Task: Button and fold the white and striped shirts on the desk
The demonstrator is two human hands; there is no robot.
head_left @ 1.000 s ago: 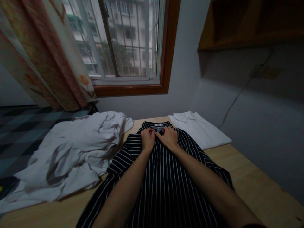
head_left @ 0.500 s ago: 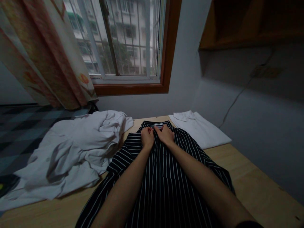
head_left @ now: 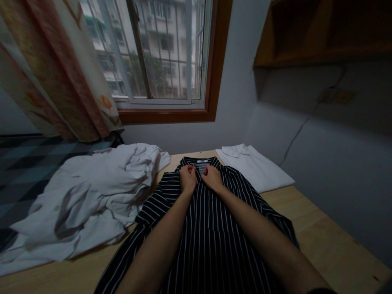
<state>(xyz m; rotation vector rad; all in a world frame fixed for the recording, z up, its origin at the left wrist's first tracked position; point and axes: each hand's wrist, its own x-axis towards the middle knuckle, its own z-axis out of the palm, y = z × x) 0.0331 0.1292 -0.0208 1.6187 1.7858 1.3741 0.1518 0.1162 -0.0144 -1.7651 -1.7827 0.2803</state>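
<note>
A black shirt (head_left: 202, 245) with thin white stripes lies front up on the wooden table, its collar at the far end and its sleeves spread to both sides. Just below the collar, my left hand (head_left: 188, 178) pinches the left front edge of the shirt. My right hand (head_left: 212, 178) has its fingers closed on the opposite front edge, a small gap away. Between the two hands the neck opening shows the striped inside and a pale label. The fingertips are partly hidden, so a button there cannot be made out.
A rumpled heap of white clothing (head_left: 101, 183) lies on the left. A folded white shirt (head_left: 255, 169) rests at the back right of the wooden table (head_left: 327, 232). Behind stand the wall and a window (head_left: 165, 53); a wooden shelf (head_left: 294, 36) juts out at upper right.
My hands have moved slightly apart at the collar, and more of the neck opening shows between them. The whole view has shifted a little.
</note>
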